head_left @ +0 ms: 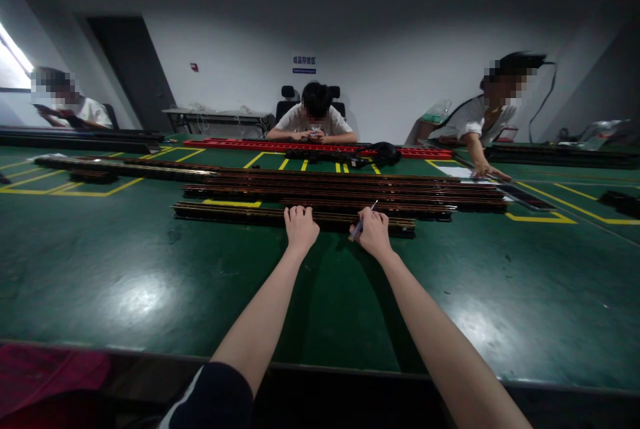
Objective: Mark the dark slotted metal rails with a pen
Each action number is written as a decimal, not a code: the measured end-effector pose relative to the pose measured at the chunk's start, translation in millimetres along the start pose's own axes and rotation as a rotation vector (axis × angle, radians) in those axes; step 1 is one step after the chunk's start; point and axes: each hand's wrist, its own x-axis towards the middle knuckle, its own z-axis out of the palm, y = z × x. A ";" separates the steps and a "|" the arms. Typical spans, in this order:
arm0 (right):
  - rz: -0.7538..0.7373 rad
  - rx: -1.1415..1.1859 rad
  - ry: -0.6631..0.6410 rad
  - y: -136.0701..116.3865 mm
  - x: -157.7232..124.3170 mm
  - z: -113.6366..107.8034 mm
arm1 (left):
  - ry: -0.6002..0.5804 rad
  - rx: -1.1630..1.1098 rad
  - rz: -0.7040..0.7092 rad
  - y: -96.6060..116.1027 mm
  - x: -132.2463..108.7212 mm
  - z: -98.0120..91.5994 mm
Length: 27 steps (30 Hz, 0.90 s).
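Both my arms reach forward over a green table [150, 282]. My left hand [301, 227] rests knuckles-up with its fingers curled on the nearest long dark strip [235, 214], which lies across the table. My right hand [373, 232] is closed around a thin pen-like tool [363, 221], its tip pointing up and away over the same strip. Behind that strip lie several more long dark brown strips [350, 187], side by side.
Yellow lines mark the green table top. A long red rack [280, 145] runs along the far side. A person [313, 119] sits opposite, another person [480, 119] leans in at the right, and a third [65, 102] sits far left. A dark tray [525, 197] lies at the right.
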 end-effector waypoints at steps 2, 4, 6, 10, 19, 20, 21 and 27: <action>0.003 -0.010 0.003 -1.1 0.4 0.7 | 0.009 0.011 -0.008 0.4 0.0 0.1; 0.010 -0.012 0.010 -1.4 0.8 1.8 | 0.016 0.020 -0.016 0.6 -0.1 0.2; 0.014 -0.004 0.021 0.2 1.0 2.8 | 0.011 0.023 -0.024 0.6 -0.1 0.3; -0.040 0.000 0.029 6.1 0.5 2.0 | -0.009 0.015 -0.027 0.4 0.2 1.1; -0.066 -0.024 0.026 3.8 -0.5 2.4 | -0.032 0.005 -0.011 -0.6 1.0 1.6; -0.046 -0.027 0.029 3.6 -0.2 2.8 | -0.033 0.003 -0.009 -0.8 1.1 1.8; -0.028 -0.028 0.032 3.3 0.1 3.1 | -0.031 0.002 -0.007 -1.0 1.2 2.2; 0.001 -0.002 0.034 -1.3 1.4 4.0 | -0.007 -0.002 0.000 -2.2 1.3 6.0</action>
